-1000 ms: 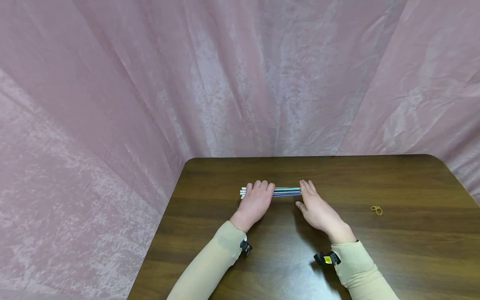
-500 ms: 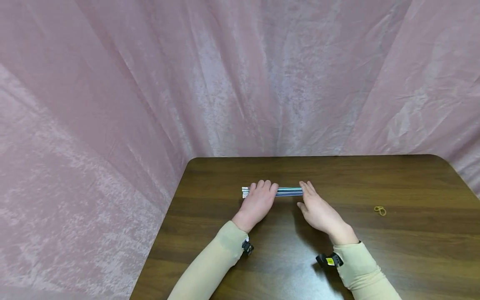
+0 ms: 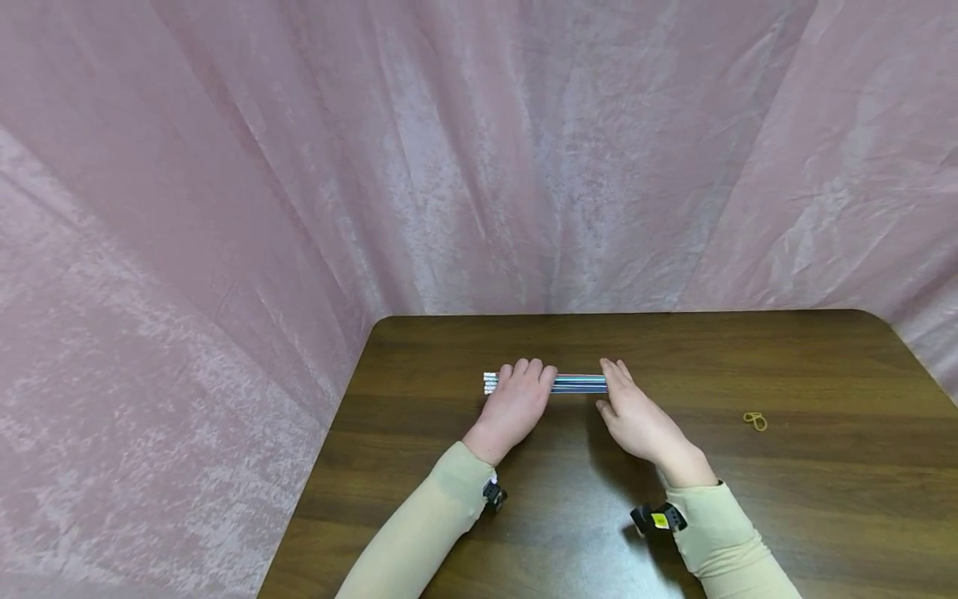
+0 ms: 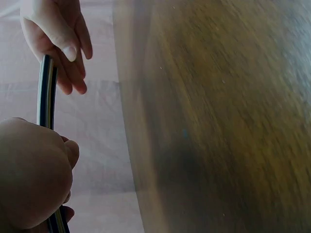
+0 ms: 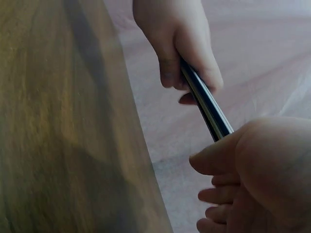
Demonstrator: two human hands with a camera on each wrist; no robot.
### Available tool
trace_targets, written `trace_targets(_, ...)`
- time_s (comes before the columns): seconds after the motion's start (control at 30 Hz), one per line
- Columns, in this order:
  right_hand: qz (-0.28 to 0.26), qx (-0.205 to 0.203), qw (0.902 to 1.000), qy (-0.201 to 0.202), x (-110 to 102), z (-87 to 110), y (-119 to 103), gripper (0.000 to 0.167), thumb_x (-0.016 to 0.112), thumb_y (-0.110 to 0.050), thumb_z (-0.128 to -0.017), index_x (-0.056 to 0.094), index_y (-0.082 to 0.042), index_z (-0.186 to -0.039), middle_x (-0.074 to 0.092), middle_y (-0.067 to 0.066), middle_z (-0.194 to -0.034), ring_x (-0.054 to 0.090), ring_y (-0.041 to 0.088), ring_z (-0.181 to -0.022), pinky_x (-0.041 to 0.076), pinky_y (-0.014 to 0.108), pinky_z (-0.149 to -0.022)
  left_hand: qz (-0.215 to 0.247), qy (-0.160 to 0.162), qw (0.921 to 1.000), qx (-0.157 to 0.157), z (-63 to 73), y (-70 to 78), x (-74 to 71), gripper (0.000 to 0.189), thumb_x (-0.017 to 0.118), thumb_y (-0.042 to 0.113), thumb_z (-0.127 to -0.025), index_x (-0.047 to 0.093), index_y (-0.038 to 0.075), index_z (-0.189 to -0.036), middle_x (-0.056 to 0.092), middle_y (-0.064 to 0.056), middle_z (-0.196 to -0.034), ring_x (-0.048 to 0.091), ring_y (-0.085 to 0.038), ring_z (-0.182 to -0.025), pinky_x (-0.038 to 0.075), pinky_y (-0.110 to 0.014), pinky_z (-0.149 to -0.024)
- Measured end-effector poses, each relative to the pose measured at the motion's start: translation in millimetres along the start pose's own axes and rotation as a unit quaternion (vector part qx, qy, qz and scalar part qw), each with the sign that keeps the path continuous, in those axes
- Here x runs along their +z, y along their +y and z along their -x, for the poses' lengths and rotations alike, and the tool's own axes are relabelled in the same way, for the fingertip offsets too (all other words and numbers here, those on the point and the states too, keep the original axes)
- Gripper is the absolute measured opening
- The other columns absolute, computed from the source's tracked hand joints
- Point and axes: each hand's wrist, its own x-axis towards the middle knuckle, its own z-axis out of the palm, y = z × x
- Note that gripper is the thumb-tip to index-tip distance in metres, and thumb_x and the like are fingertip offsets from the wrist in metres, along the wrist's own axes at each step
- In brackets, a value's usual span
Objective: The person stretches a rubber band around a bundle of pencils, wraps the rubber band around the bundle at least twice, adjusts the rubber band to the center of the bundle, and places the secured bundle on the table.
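A small bundle of slim blue and dark pencils (image 3: 580,384) with whitish ends at the left lies crosswise in the head view, held off the table. My left hand (image 3: 516,408) grips it near those ends, fingers curled over the far side. Against the other end rests the flat palm side of my right hand (image 3: 639,420), its fingers straight. In the left wrist view the pencils (image 4: 47,92) run from the left fist (image 4: 34,170) to the right palm (image 4: 48,29). The right wrist view shows the left thumb pressing along the pencils (image 5: 206,104); the right hand (image 5: 272,165) covers their near end.
Yellow rubber bands (image 3: 755,421) lie on the brown wooden table (image 3: 823,499), right of the right hand. A pink curtain (image 3: 479,166) hangs behind the table's far edge and along its left side. Both wrists carry small black cameras (image 3: 659,519).
The pencils' whitish left ends were staggered and now line up more evenly. Left hand and bundle have shifted slightly right in the head view; the right palm stays at the other end.
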Motion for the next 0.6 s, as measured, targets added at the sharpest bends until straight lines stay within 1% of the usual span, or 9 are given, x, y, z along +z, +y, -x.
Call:
trace_targets(0.17,-0.014,0.022,0.9996,0.007,7,-1.5,-2,0.067,0.056,0.0,-0.104,0.021,0.021,-0.157,0.026,0.041,-0.164,0.018,0.057,-0.155,0.02,0.066,-0.122,-0.007,0.01,0.9999,0.002,-1.4,3.4,-2.7,0.018,0.055,0.013,-0.112,0.058,0.013,-0.129,0.061,-0.001,-0.109,0.055,-0.021,-0.097,0.041,-0.036,-0.079)
trace_targets(0.3,-0.017,0.031,0.9994,0.003,11,-2.2,-2,0.069,0.055,0.001,-0.103,0.017,0.021,-0.158,0.023,0.042,-0.165,0.017,0.058,-0.155,0.02,0.066,-0.122,-0.013,0.013,0.9998,0.006,-0.1,3.8,-3.5,0.017,0.055,0.014,-0.112,0.059,0.013,-0.129,0.061,-0.001,-0.107,0.055,-0.02,-0.095,0.039,-0.034,-0.075)
trace_targets(0.47,-0.035,0.034,0.9987,-0.013,11,-1.9,0,0.072,0.055,0.001,-0.103,0.014,0.024,-0.157,0.021,0.046,-0.163,0.023,0.058,-0.153,0.024,0.066,-0.121,-0.011,-0.001,0.9999,0.0,0.7,2.7,-5.3,0.015,0.056,0.013,-0.112,0.059,0.013,-0.126,0.061,-0.001,-0.105,0.053,-0.02,-0.094,0.037,-0.035,-0.076)
trace_targets(0.53,-0.047,0.034,0.9982,-0.016,10,-1.6,0,0.074,0.055,0.001,-0.103,0.012,0.024,-0.158,0.018,0.046,-0.164,0.022,0.057,-0.153,0.023,0.066,-0.121,-0.007,-0.01,0.9999,-0.002,0.3,2.5,-5.7,0.015,0.054,0.012,-0.112,0.058,0.013,-0.126,0.06,-0.001,-0.106,0.053,-0.02,-0.095,0.039,-0.035,-0.077)
trace_targets(0.6,-0.053,0.035,0.9979,-0.015,10,-1.6,0,0.075,0.055,0.002,-0.103,0.01,0.023,-0.158,0.014,0.044,-0.166,0.017,0.057,-0.155,0.02,0.066,-0.122,-0.004,-0.016,0.9999,0.0,0.0,2.6,-5.6,0.015,0.051,0.012,-0.113,0.058,0.013,-0.127,0.061,-0.001,-0.106,0.054,-0.02,-0.096,0.04,-0.035,-0.077)
